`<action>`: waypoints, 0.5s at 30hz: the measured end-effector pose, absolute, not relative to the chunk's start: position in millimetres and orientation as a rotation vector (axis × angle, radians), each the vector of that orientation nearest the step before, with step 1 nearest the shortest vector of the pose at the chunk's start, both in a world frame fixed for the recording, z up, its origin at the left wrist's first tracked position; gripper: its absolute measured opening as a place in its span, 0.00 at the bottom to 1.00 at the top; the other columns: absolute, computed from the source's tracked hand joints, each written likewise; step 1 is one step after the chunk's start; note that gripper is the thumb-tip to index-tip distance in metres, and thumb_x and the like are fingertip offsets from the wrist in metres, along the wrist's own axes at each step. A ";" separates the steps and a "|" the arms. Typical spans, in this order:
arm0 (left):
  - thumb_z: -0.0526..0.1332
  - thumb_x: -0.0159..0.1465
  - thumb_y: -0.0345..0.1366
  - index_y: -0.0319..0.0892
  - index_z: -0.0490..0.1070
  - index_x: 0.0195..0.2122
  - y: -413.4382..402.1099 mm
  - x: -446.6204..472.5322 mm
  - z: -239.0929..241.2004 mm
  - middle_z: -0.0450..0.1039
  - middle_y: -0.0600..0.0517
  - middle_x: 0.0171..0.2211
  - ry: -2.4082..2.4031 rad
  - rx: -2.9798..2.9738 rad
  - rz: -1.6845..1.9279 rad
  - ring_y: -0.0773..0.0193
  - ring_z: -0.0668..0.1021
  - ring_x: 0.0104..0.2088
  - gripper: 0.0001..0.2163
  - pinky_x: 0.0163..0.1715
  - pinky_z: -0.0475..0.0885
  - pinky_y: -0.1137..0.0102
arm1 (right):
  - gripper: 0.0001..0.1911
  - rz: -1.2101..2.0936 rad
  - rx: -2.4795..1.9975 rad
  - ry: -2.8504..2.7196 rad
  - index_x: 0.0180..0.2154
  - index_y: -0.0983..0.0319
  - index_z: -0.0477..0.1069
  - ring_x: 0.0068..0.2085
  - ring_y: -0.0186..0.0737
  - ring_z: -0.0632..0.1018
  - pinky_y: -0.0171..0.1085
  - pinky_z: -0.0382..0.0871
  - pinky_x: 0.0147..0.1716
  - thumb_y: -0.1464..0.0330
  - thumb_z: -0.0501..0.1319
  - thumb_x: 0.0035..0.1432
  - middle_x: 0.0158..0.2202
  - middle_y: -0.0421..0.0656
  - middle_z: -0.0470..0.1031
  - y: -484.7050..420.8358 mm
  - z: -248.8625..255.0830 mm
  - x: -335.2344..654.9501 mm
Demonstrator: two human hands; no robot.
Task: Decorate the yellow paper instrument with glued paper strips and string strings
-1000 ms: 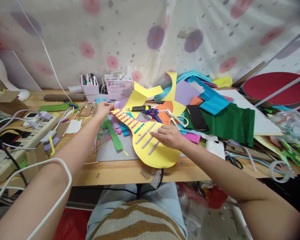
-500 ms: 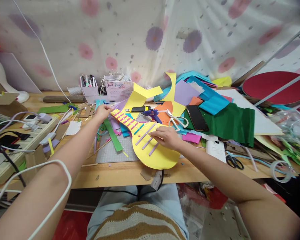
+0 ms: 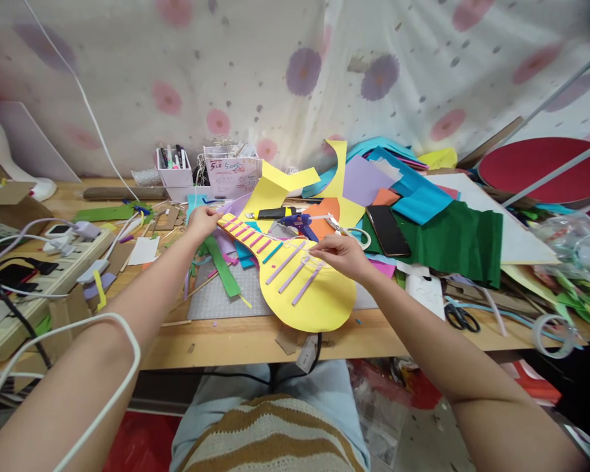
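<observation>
A yellow guitar-shaped cutout point(image 3: 319, 311) lies tilted across the table's front, its round body toward me. Short pink strips cross its neck, then one blue strip, and longer lilac strips point(image 3: 291, 280) lie on the body. At the neck's far-left tip, my left hand point(image 3: 204, 224) grips the end between thumb and fingers. My right hand point(image 3: 341, 255) is above the upper right of the body, its fingertips pinched on what looks like a thin white string point(image 3: 299, 246). The string loops over the lilac strips and the lower neck.
Behind the cutout lie a blue glue gun point(image 3: 299, 225), a utility knife point(image 3: 273, 214) and white-handled scissors point(image 3: 358, 236). A phone point(image 3: 387, 231) rests on dark green sheet point(image 3: 465, 246). Black scissors point(image 3: 462, 318) and a tape roll point(image 3: 553, 335) sit right; a white cable point(image 3: 122, 321) crosses my left arm.
My right hand has shifted right and a little upward, and its fingers have drawn into a pinch. More of the lilac strips shows. My left hand stays at the neck's tip.
</observation>
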State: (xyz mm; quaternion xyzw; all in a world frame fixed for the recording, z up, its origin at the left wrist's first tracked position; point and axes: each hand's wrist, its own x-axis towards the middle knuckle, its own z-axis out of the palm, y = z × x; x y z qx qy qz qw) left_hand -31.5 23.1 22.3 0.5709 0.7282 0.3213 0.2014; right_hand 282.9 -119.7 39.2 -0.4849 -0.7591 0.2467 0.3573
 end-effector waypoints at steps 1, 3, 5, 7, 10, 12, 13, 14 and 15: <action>0.63 0.53 0.38 0.40 0.66 0.21 22.8 -31.6 22.9 0.68 0.52 0.21 2.057 1.617 0.883 0.64 0.69 0.25 0.09 0.26 0.60 0.71 | 0.14 0.753 -1.195 -2.014 0.30 0.62 0.77 0.30 0.38 0.75 0.36 0.66 0.29 0.57 0.61 0.52 0.29 0.46 0.77 -120.6 41.5 283.2; 0.63 0.54 0.39 0.40 0.66 0.22 22.1 -32.6 23.8 0.70 0.51 0.24 2.099 1.664 0.842 0.63 0.70 0.26 0.10 0.28 0.61 0.71 | 0.15 0.973 -1.060 -2.145 0.30 0.63 0.77 0.32 0.38 0.76 0.36 0.68 0.31 0.57 0.62 0.52 0.29 0.46 0.77 -122.6 47.2 285.2; 0.62 0.55 0.39 0.41 0.66 0.22 21.6 -34.8 24.1 0.71 0.50 0.26 2.121 1.695 0.799 0.62 0.71 0.28 0.09 0.29 0.62 0.70 | 0.15 1.129 -0.971 -2.229 0.31 0.64 0.77 0.32 0.38 0.76 0.35 0.68 0.32 0.58 0.62 0.52 0.30 0.46 0.78 -124.2 53.1 289.9; 0.62 0.55 0.39 0.41 0.66 0.23 21.7 -37.0 23.7 0.72 0.49 0.28 2.123 1.721 0.773 0.61 0.72 0.30 0.09 0.31 0.63 0.70 | 0.16 1.217 -0.960 -2.267 0.32 0.64 0.77 0.32 0.37 0.76 0.35 0.68 0.32 0.57 0.61 0.53 0.31 0.46 0.78 -124.9 58.1 296.0; 0.62 0.55 0.38 0.41 0.66 0.23 22.9 -37.0 22.8 0.73 0.48 0.30 2.116 1.782 0.746 0.60 0.73 0.32 0.08 0.32 0.64 0.69 | 0.16 1.240 -1.063 -2.388 0.32 0.64 0.78 0.34 0.36 0.76 0.34 0.67 0.34 0.58 0.60 0.54 0.32 0.45 0.78 -126.3 62.9 301.0; 0.62 0.55 0.38 0.41 0.66 0.23 23.8 -33.6 22.6 0.73 0.48 0.29 2.110 1.805 0.728 0.59 0.74 0.33 0.08 0.33 0.64 0.69 | 0.14 1.205 -1.160 -2.517 0.31 0.63 0.78 0.34 0.36 0.76 0.33 0.66 0.34 0.60 0.60 0.54 0.33 0.44 0.78 -128.5 63.9 298.2; 0.62 0.55 0.38 0.41 0.66 0.22 24.2 -31.1 22.8 0.73 0.48 0.29 2.106 1.803 0.722 0.58 0.74 0.33 0.09 0.33 0.65 0.68 | 0.12 1.183 -1.196 -2.587 0.31 0.62 0.78 0.34 0.36 0.76 0.33 0.66 0.33 0.61 0.60 0.54 0.33 0.44 0.78 -129.9 63.8 295.0; 0.62 0.55 0.39 0.41 0.66 0.22 24.4 -28.3 23.2 0.72 0.48 0.28 2.104 1.795 0.716 0.58 0.74 0.33 0.09 0.32 0.65 0.68 | 0.10 1.160 -1.219 -2.656 0.31 0.61 0.78 0.33 0.36 0.75 0.32 0.65 0.32 0.63 0.60 0.54 0.33 0.43 0.79 -131.4 63.3 290.9; 0.62 0.54 0.39 0.41 0.65 0.21 24.6 -25.5 23.8 0.72 0.48 0.27 2.107 1.782 0.710 0.57 0.74 0.33 0.09 0.32 0.65 0.67 | 0.09 1.136 -1.233 -2.721 0.31 0.60 0.79 0.33 0.35 0.75 0.32 0.64 0.31 0.65 0.60 0.53 0.33 0.42 0.79 -132.7 62.6 286.4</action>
